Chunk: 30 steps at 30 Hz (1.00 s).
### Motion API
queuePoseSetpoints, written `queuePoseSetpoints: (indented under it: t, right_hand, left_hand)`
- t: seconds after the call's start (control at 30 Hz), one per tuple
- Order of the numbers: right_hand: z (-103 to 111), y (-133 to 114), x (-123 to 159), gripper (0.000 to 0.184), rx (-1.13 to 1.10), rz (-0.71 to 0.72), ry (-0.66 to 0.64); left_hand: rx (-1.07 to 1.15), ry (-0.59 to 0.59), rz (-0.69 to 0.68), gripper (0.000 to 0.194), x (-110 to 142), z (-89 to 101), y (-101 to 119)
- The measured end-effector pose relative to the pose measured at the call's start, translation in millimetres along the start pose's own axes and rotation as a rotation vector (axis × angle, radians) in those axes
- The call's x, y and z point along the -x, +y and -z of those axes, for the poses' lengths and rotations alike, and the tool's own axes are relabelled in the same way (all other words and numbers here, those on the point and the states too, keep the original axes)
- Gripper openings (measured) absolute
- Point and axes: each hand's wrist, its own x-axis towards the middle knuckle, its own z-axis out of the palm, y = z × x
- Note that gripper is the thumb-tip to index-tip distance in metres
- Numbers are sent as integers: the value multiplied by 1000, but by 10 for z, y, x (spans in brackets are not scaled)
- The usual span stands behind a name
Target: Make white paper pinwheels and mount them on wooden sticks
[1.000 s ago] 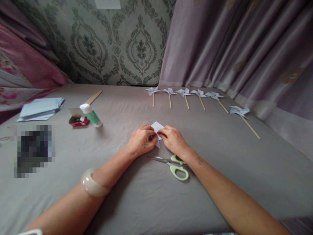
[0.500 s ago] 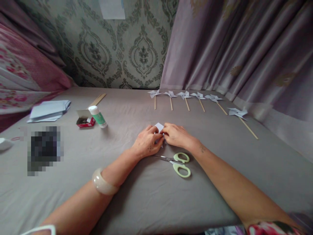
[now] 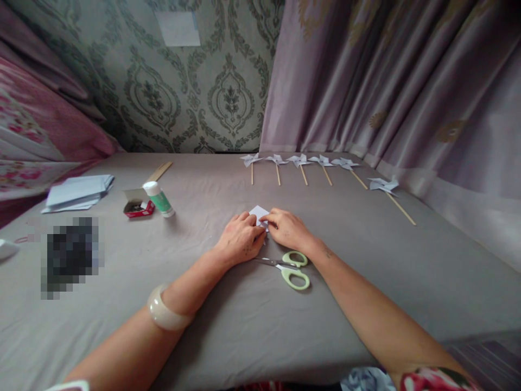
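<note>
A small piece of white paper (image 3: pixel 259 210) lies on the cloth-covered table, mostly hidden under my fingers. My left hand (image 3: pixel 241 236) is closed on its left side, with the fingers bent over the paper. From the right, my right hand (image 3: pixel 287 228) pinches the paper near its middle, thumb and forefinger together. Just below the hands rest scissors (image 3: pixel 295 270) with pale green handles, their blades pointing left toward my left wrist.
Several white paper pinwheels (image 3: pixel 300 159) on sticks lie along the back right. At left are a glue stick (image 3: pixel 159 200), an opened small red box (image 3: pixel 139 209), flat wooden sticks (image 3: pixel 160 171) and stacked paper sheets (image 3: pixel 77 193). A blurred dark object (image 3: pixel 72 252) sits nearer.
The camera view has shifted slightly, so everything on the table appears a little further left. Both hands stay on the paper; my right fingers have shifted slightly on it.
</note>
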Motion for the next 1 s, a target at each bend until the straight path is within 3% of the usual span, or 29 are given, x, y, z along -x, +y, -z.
queuePoseSetpoints:
  t: [0.17,0.63,1.0]
  right_hand:
    - [-30,105,52,34,-49,-35,119]
    - [24,24,113,31,93,79,-32]
    - [74,-100,84,33,246,134,-73]
  left_hand:
    - [-11,-22,-5,32,-5,8,10]
    - [-38,-28,-11,33,-1,-23,12]
    - [-29,-34,-3,32,-10,12,48]
